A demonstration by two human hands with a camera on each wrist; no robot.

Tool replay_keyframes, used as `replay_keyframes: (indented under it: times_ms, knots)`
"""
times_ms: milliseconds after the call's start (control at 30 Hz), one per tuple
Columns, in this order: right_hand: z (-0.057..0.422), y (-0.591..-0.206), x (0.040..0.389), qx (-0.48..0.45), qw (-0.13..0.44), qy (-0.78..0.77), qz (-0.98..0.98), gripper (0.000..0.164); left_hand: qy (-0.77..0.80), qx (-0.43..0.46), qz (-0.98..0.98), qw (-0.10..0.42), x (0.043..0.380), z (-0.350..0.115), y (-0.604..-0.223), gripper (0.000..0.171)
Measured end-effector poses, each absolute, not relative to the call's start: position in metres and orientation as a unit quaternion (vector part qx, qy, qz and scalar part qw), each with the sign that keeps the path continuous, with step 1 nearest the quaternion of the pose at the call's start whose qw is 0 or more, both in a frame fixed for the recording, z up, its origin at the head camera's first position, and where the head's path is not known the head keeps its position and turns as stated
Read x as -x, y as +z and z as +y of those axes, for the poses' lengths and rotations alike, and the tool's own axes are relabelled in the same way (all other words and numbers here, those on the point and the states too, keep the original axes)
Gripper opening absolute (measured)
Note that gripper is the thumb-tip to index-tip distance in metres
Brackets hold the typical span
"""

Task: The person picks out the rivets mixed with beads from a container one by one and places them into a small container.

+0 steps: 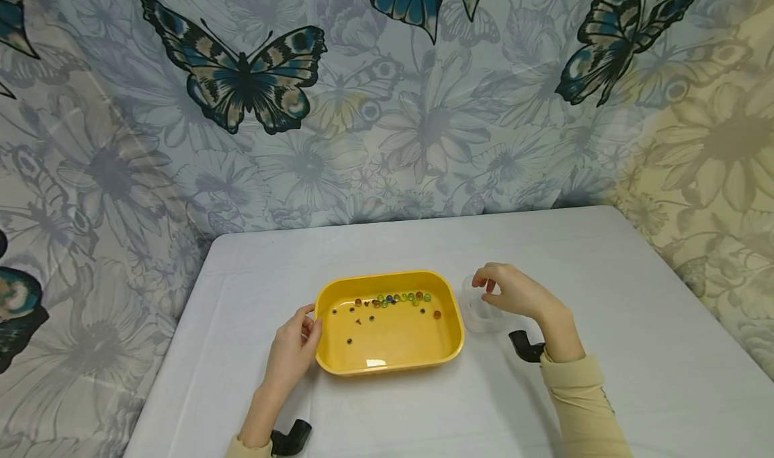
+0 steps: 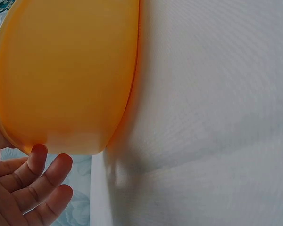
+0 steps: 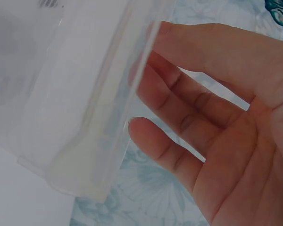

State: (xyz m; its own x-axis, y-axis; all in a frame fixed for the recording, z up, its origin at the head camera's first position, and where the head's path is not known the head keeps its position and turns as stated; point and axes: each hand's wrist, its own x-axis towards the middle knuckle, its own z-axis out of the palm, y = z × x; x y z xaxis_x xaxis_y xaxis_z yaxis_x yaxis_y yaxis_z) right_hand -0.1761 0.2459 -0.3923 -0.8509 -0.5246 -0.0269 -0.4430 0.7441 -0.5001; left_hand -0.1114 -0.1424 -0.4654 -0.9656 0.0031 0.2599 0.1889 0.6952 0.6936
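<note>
The yellow tray [image 1: 399,352], with small beads [image 1: 412,297] in it, sits on the surface [image 1: 387,418] between the hands. The left hand [image 1: 292,350], loosely bent, pinches its edge; the right hand [image 1: 516,293] pinches the clear container [image 1: 486,322] beside it. The step seems to be steadying both; any move calls for a level hold.

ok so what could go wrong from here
The left hand holds the yellow tray by its edge; a tug there might send the loose round beads rolling.

The right hand has only the rim of the clear container, so it could slip or tip, perhaps bumping the tray close beside it.
</note>
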Motion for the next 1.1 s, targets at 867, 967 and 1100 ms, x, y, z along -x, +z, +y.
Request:
replay_keyframes:
  times_ms: [867,967,1100]
  knots:
    - [0.231,-0.379,0.174,0.281,0.048,-0.222,0.933,0.019,-0.384,0.060,-0.913,0.126,0.113,-0.143,-0.467,0.027]
    - [0.229,-0.378,0.174,0.284,0.047,-0.219,0.932,0.020,-0.385,0.058,-0.913,0.124,0.113,-0.143,-0.467,0.028]
    - [0.226,-0.375,0.173,0.287,0.048,-0.219,0.932,0.019,-0.386,0.058,-0.912,0.125,0.113,-0.143,-0.467,0.027]
